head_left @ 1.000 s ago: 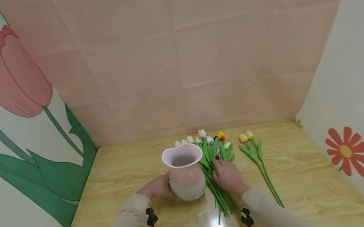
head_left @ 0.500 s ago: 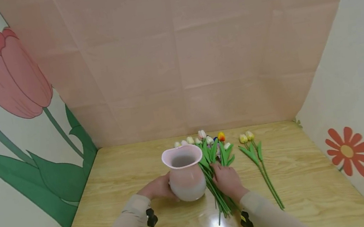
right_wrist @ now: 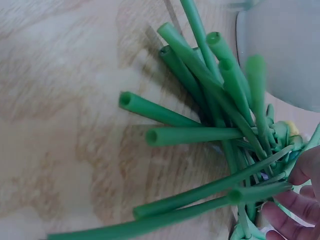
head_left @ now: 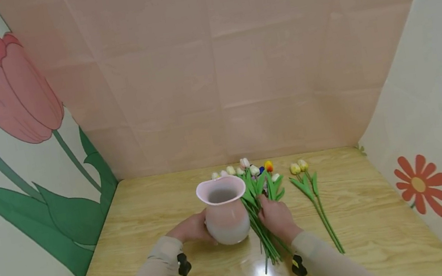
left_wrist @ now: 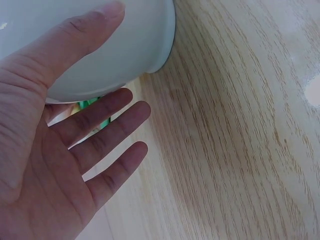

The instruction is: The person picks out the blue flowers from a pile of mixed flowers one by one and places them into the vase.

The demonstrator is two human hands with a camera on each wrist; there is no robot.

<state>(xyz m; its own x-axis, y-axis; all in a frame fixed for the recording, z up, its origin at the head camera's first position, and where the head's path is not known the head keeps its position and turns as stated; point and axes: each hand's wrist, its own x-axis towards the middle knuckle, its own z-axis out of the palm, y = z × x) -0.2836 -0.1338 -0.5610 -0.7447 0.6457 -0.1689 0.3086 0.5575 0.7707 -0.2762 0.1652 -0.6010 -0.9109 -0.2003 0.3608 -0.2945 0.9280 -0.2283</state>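
Observation:
A pink-and-white vase (head_left: 228, 223) with a flared rim stands upright on the table. My left hand (head_left: 194, 227) holds its left side. In the left wrist view, the thumb lies along the white wall of the vase (left_wrist: 135, 45), and the other fingers of the left hand (left_wrist: 65, 145) reach behind it. Right of the vase lies a bunch of artificial tulips (head_left: 267, 241) with white, pink, orange and blue heads. My right hand (head_left: 277, 218) is on the bunch below the leaves. In the right wrist view, its thumb and finger pinch a green tulip stem (right_wrist: 260, 191).
Two yellow tulips (head_left: 321, 209) lie apart on the right of the wooden table (head_left: 147, 195). A pink backdrop (head_left: 213, 86) rises behind the table, with printed flower sheets on both sides.
My right hand has shifted slightly among the tulip stems, its fingers drawing in. The left hand and the vase have stayed put.

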